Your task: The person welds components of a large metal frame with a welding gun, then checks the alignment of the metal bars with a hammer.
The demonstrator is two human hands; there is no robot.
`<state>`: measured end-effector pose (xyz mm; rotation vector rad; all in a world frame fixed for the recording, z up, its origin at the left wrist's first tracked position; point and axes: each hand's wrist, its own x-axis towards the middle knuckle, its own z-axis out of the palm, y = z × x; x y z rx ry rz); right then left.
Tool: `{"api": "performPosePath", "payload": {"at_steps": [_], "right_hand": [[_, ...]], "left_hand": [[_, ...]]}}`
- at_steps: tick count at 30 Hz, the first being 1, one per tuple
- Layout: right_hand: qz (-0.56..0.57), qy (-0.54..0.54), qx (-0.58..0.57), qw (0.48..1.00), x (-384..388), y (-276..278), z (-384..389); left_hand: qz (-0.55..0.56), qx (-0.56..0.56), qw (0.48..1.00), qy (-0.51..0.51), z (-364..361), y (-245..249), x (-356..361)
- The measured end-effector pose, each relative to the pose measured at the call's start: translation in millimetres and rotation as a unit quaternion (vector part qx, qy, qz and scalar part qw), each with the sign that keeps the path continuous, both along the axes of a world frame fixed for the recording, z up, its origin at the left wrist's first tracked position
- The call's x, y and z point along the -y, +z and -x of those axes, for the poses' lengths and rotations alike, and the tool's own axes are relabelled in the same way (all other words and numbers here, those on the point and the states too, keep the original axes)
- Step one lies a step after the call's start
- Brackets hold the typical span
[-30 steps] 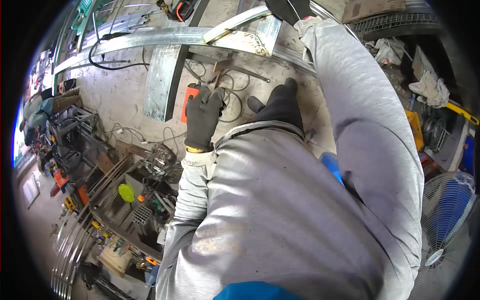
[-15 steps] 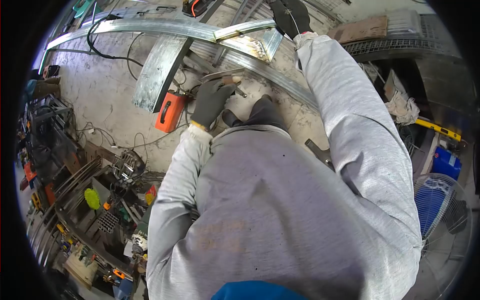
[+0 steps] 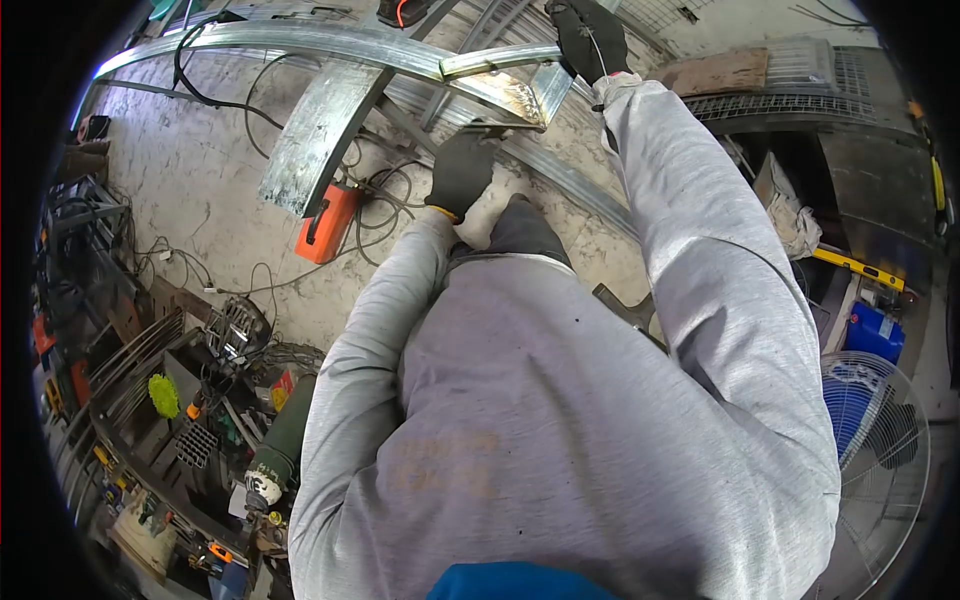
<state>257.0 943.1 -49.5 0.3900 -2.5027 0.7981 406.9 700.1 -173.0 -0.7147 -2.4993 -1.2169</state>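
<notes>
**Q:** While both arms reach away from the body, how does each hand sit?

**A:** Left hand (image 3: 462,172): gloved, arm extended, back of the glove toward the camera. Its fingers are folded closed around a dark tool (image 3: 492,126), which shows just above the knuckles. Right hand (image 3: 590,38): gloved, arm fully stretched, fingers wrapped tight over the steel rail (image 3: 495,58).

**Q:** What lies about the two grips?

**A:** Below-left of the left grip sits an orange welder (image 3: 325,222) among loose cables (image 3: 385,200). Up-left of that grip is a flat galvanised plate (image 3: 318,125). Between the grips lies the welded joint (image 3: 510,95), just above the tool. Directly below the left grip is a dark shoe (image 3: 520,225). The grey sleeve (image 3: 700,250) covers the floor under the right grip. Well below-right of it stands a blue fan (image 3: 870,420).

**Q:** What differs from half a second before?

**A:** The left hand has risen from near the welder to just under the joint. The right hand stays clamped on the rail.
</notes>
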Motion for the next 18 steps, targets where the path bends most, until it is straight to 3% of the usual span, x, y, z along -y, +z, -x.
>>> {"api": "performPosePath", "payload": {"at_steps": [1,3,4,5,6,7,8,9,14,18], "right_hand": [[-0.012,-0.002,-0.015,1.0,0.3,-2.1,1.3],[-0.023,-0.005,-0.032,0.999,-0.6,-4.8,4.1],[-0.013,-0.008,-0.024,1.0,-2.0,-6.2,3.6],[-0.004,-0.012,-0.015,1.0,-0.9,-5.2,1.3],[-0.003,-0.013,-0.016,1.0,1.1,-4.4,0.0],[0.008,-0.015,-0.025,1.0,1.8,-5.9,-0.3],[0.019,-0.016,-0.035,0.999,0.8,-6.7,-0.9],[0.018,-0.018,-0.036,0.999,-1.5,-6.9,-0.8],[0.0,-0.019,0.026,0.999,-0.3,-2.2,-0.5],[-0.003,-0.026,-0.003,1.0,-1.2,-2.8,0.1]], "left_hand": [[0.0,0.001,1.0,0.0,-0.3,-4.9,1.8],[0.159,-0.062,0.985,-0.023,1.3,-13.2,3.9],[0.159,-0.063,0.985,-0.024,-0.4,-2.3,1.7],[0.035,0.13,0.991,-0.005,-5.7,18.8,-2.4],[-0.091,0.315,0.944,0.015,-8.3,30.7,-4.8],[-0.09,0.315,0.945,0.013,-4.4,14.2,-0.3],[0.024,0.098,0.995,0.006,2.6,-1.6,6.9],[0.135,-0.127,0.983,-0.001,7.2,-2.7,9.2],[0.148,-0.132,0.979,-0.041,4.6,-13.4,-0.3],[0.02,-0.029,0.999,-0.001,8.1,-11.6,1.4]]}}
